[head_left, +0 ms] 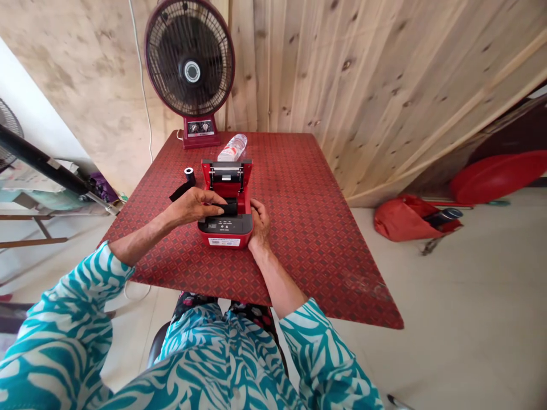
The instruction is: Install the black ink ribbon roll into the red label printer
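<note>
A red and black label printer (226,225) sits near the middle of the table with its lid (226,173) tipped up and back. Inside its bay lies a dark roll (231,206). My left hand (197,206) reaches in from the left, thumb and fingers closed on the roll's left part. Against the printer's right side, my right hand (259,226) is curled and grips the casing; some of its fingertips are hidden behind it. Left of the lid stands a small black roll with a white core (189,174), and a black strip (181,191) lies by my left wrist.
The table (307,250) has a red patterned cover. A clear plastic bottle (233,148) lies behind the printer, and a dark red fan (192,74) stands at the back left. On the floor to the right rests a red bag (401,219). A wooden wall (299,68) closes the far side.
</note>
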The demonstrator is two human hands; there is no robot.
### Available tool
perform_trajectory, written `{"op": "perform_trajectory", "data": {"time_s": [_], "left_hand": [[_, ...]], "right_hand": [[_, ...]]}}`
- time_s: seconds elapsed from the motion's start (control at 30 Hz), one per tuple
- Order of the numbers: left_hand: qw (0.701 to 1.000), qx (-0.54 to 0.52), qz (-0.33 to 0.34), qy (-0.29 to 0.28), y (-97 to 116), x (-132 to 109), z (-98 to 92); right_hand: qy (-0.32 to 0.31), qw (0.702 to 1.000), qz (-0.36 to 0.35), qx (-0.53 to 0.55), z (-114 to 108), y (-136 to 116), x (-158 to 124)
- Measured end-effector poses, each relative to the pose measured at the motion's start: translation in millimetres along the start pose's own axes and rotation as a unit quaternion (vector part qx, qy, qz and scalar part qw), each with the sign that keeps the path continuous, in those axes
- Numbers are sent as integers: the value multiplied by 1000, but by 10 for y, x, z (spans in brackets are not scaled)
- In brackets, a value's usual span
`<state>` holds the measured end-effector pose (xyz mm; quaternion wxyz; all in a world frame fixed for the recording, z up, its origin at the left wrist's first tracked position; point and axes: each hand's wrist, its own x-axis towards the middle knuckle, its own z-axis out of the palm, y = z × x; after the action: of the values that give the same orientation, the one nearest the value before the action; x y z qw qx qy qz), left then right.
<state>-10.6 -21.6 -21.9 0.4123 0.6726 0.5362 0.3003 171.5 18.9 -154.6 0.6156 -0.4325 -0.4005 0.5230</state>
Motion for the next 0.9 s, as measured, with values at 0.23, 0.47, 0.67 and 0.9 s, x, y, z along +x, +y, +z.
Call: {"op": "perform_trajectory", "data": {"time_s": [0.23, 0.47, 0.67, 0.9], "left_hand": [[962, 182, 200, 46, 51, -49, 66], [909, 321, 253, 88, 129, -303, 113], [883, 355, 288, 110, 126, -515, 214], [861, 394, 293, 131, 94, -612, 320]], "right_hand": [[6, 1000, 0, 11, 21, -15, -9], [11, 1000, 14, 18, 41, -67, -34], [6, 1000, 6, 14, 32, -63, -32], [-12, 999, 23, 23, 18, -119, -5]]}}
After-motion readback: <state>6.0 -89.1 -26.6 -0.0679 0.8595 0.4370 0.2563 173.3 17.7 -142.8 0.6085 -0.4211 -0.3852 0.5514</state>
